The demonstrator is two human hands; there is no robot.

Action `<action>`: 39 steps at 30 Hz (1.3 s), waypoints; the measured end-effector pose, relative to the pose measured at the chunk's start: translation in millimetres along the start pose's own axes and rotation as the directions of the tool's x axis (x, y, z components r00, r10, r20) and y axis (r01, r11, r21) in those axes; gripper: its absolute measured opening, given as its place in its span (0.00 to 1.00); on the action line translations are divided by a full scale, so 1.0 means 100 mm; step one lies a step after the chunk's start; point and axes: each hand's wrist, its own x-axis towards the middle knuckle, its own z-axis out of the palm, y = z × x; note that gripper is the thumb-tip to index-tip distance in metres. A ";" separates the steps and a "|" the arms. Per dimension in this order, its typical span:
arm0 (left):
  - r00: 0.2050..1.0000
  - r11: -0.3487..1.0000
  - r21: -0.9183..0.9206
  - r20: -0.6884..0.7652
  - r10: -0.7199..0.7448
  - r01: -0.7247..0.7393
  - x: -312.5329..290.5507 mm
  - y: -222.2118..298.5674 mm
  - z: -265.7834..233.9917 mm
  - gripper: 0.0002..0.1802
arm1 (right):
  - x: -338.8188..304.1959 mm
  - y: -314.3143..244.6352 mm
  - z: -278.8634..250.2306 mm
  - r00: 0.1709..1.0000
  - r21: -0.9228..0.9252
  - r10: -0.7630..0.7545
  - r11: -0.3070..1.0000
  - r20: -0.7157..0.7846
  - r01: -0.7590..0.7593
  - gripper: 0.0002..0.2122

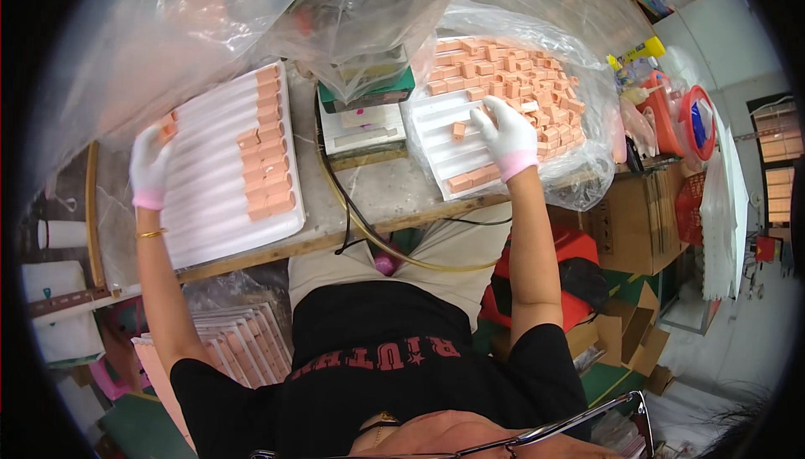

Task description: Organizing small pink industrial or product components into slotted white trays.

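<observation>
My left hand (149, 161), in a white glove with a pink cuff, is closed on a small peach-coloured block (170, 127) at the left edge of a white grooved tray (197, 182). Along that tray's right side lie short rows of similar blocks (267, 165). My right hand (510, 136), gloved the same way, hovers over a second white tray (436, 124), fingers apart and nothing visible between them. One loose block (459, 130) lies just left of its fingertips. Behind and beside it is a heap of peach blocks (511, 73), partly hidden by the hand.
Between the trays stands a green-and-white device (365, 115) under clear plastic sheeting (360, 23). A cable and yellowish hose (360, 220) hang over the table's front edge. Stacked trays (243, 346) stand low on the left; cardboard boxes (641, 224) and a red container (696, 124) are at right.
</observation>
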 end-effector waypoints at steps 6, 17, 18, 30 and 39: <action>0.855 0.893 -0.449 0.476 0.205 0.036 -0.18 2.10 1.03 0.22 | -0.20 -0.83 0.23 0.926 0.478 -0.364 0.834 0.098 0.277 0.18; 0.853 0.920 -0.259 0.362 0.376 -0.296 -0.23 2.46 1.32 0.20 | -0.19 -1.24 0.50 0.803 0.252 -0.564 0.819 0.194 0.515 0.24; 0.907 0.943 -0.282 0.325 0.269 -0.178 -0.24 2.47 1.35 0.22 | -0.16 -1.25 0.51 0.829 0.339 -0.552 0.799 0.085 0.497 0.24; 0.803 0.817 -0.160 0.363 -0.473 0.553 0.12 1.45 0.47 0.25 | 0.15 -0.93 0.93 0.941 0.060 -0.334 0.940 -0.052 0.337 0.10; 0.909 0.611 0.787 0.192 -0.369 0.082 0.15 -0.29 -0.04 0.15 | 0.18 -0.95 0.81 0.908 -0.020 -0.346 0.936 -0.234 0.352 0.12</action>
